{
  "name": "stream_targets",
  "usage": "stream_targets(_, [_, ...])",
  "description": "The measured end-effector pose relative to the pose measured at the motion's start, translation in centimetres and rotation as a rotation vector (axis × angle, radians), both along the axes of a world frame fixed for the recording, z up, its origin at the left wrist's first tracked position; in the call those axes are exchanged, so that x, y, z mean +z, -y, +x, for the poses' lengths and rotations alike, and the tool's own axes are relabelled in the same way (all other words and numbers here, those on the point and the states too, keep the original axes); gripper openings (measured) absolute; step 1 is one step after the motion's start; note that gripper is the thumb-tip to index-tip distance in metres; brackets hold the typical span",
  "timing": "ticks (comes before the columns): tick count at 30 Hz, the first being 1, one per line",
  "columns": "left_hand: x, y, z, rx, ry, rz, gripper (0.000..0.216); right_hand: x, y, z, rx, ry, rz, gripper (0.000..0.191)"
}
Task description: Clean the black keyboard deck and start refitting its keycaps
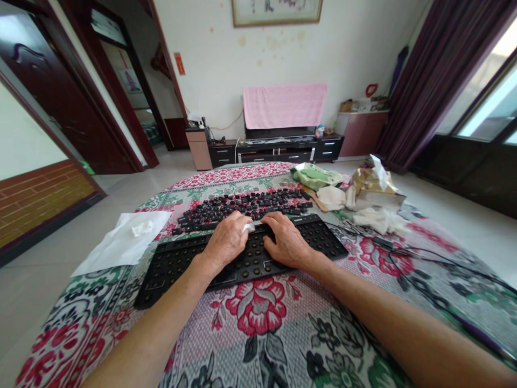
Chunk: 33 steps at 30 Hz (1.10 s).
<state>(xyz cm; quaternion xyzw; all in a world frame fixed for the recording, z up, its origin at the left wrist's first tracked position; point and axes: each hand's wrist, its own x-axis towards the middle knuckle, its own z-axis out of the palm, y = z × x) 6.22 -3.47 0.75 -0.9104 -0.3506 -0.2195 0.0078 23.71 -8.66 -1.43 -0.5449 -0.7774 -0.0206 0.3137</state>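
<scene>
A black keyboard base [173, 264] with its keycaps removed lies on a round table with a floral cloth [258, 323]. Both hands rest on its upper middle. My left hand [226, 242] is closed, pinching a small white wipe [247, 228] against the keyboard. My right hand [285, 240] lies beside it with fingers curled down onto the keyboard frame. Behind the keyboard, several loose black keycaps [242, 206] are spread in rows on the cloth.
A white tissue sheet with a crumpled wad [125, 240] lies at the left. At the back right sit a green packet [315, 175], a tissue pack [374, 186] and crumpled tissues [375, 218]. A black cable [407, 258] runs along the right. A TV stand [278, 148] is beyond.
</scene>
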Motion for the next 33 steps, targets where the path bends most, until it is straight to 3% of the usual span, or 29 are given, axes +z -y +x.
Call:
stream_targets(4, [-0.5, -0.3, 0.2, -0.021, -0.03, -0.01, 0.025, -0.3, -0.1, 0.0, -0.023, -0.019, 0.016, 0.032])
stream_targets(11, [0.1, -0.5, -0.4, 0.036, -0.108, -0.032, 0.028, -0.3, -0.2, 0.0, -0.036, -0.024, 0.008, 0.028])
stream_targets(15, [-0.3, 0.2, 0.6, -0.016, -0.042, -0.022, 0.029, -0.2, -0.1, -0.1, -0.034, -0.013, -0.004, 0.028])
stream_targets(21, [0.0, 0.6, 1.2, 0.012, -0.165, 0.006, 0.03, 0.0, 0.0, -0.1, -0.036, 0.006, -0.016, 0.027])
stream_targets(25, [0.9, -0.7, -1.1, 0.049, -0.175, -0.101, 0.031, 0.0, 0.0, -0.1, -0.027, 0.002, -0.017, 0.027])
stream_targets(29, [1.8, -2.3, -3.7, 0.131, 0.021, -0.257, 0.027, 0.0, 0.0, -0.1, -0.02, 0.005, -0.01, 0.026])
stream_targets(33, [2.6, -2.4, -4.2, 0.234, 0.053, -0.429, 0.032, 0.1, 0.0, -0.1, -0.021, 0.021, -0.004, 0.026])
